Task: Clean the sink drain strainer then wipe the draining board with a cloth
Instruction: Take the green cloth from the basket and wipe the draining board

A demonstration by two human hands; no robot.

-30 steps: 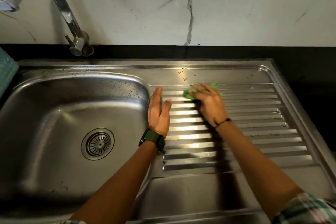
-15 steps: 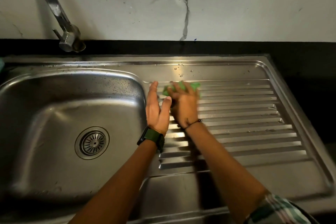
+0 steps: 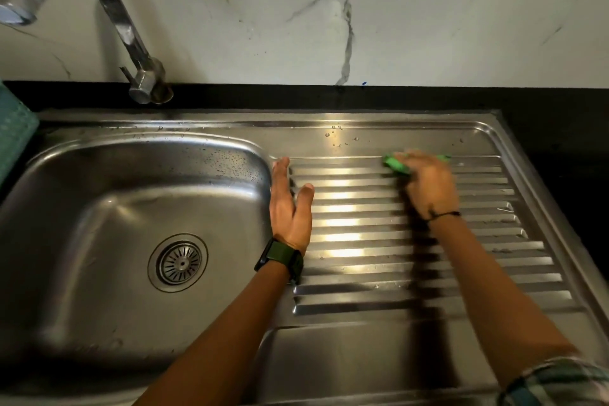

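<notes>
A ribbed steel draining board [image 3: 356, 260] lies to the right of the sink bowl [image 3: 99, 208]. My right hand [image 3: 428, 188] presses a green cloth [image 3: 395, 166] flat on the board's far ribs; most of the cloth is hidden under the fingers. My left hand [image 3: 290, 204] rests flat and empty on the board's left edge beside the bowl, with a dark watch on the wrist. The round drain strainer [image 3: 179, 262] sits in the bowl's floor.
A curved steel tap [image 3: 125, 30] rises at the back left above the bowl. A teal object [image 3: 14, 135] pokes in at the left edge. Black counter [image 3: 560, 115] surrounds the sink below a marble wall. Water drops [image 3: 339, 137] dot the board's far rim.
My right hand slid the green cloth left along the far ribs until it was next to my left hand, then back to the right. The left hand stayed put.
</notes>
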